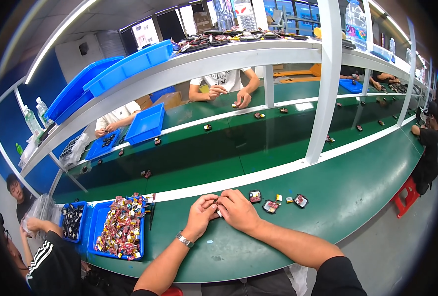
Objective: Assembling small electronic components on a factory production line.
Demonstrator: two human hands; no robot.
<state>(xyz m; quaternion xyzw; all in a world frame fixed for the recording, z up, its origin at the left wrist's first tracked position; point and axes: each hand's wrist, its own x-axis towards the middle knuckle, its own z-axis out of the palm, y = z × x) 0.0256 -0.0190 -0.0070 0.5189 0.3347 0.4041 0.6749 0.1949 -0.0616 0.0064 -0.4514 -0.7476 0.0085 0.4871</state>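
My left hand (201, 216), with a metal watch on its wrist, and my right hand (241, 213) meet over the green bench. Their fingers pinch one small electronic part (219, 213); a pale bit shows, and the fingers cover the rest. Just right of my hands lie black-rimmed modules with reddish boards: one (255, 196) upper left, another (271, 206) below it, a third (301, 201) farther right. Between them are two small yellow-and-white pieces, one (279, 197) above the other (289, 200).
On the left, a blue tray (93, 228) is heaped with red and yellow parts. Beside it a smaller blue tray (84, 217) holds black pieces, near a co-worker's arm (46, 226). A thin black tool (152, 212) lies by the larger tray. A white post (322, 89) rises beyond the modules.
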